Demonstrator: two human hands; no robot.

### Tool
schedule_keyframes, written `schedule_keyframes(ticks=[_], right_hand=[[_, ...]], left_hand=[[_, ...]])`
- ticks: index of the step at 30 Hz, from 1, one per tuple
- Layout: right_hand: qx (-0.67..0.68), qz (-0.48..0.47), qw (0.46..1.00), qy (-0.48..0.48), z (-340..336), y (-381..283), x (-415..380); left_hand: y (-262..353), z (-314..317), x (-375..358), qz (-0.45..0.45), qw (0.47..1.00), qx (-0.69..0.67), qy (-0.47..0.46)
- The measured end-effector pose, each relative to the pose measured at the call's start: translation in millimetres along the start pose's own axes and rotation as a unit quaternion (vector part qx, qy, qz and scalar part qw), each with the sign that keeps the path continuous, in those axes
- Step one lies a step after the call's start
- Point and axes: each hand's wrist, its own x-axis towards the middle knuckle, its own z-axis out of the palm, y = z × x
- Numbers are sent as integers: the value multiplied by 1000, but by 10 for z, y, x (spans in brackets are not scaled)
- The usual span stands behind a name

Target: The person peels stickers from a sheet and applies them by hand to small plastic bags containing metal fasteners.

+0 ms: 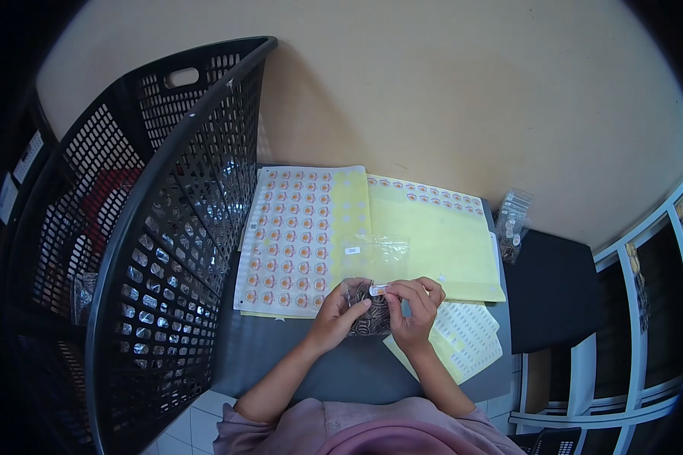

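Note:
A clear plastic bag [369,324] filled with dark, curled pieces is held low over the front of the table. My left hand [332,322] is closed around its left side, thumb lying across the front. Between the fingertips of my right hand [413,309] is a small white and orange sticker [378,290], right at the bag's surface. The see-through upper part of the bag reaches away from me and bears a small white label [352,250]. Beyond my hands lies a sheet of round orange stickers [288,235], beside a largely bare yellow backing sheet [440,246].
A tall black plastic basket [171,250] with filled bags inside stands at the left. Smaller label sheets [469,334] lie by my right forearm. Packed clear bags [513,220] rest at the right, beside a black surface [550,288] and a white rack [637,303]. A wall rises behind the table.

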Motion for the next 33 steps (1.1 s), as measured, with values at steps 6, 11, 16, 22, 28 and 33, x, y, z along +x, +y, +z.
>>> schedule_keyframes(ticks=[6, 11, 16, 22, 28, 33], right_hand=[[-10, -3, 1000, 1, -3, -10, -2], [-38, -15, 999, -16, -21, 8, -12], [-34, -28, 999, -33, -75, -2, 39], [15, 2, 999, -48, -102, -20, 55], [46, 5, 995, -92, -130, -48, 58], [50, -15, 992, -118, -138, -41, 66]], left_hand=[[24, 19, -12, -3, 1000, 7, 5], [24, 5, -15, -7, 1000, 1, 18], [20, -5, -12, -4, 1000, -4, 18], [19, 23, -7, 4, 999, 0, 32], [-54, 2, 25, -7, 996, 69, 54], [11, 48, 7, 21, 995, 76, 58]])
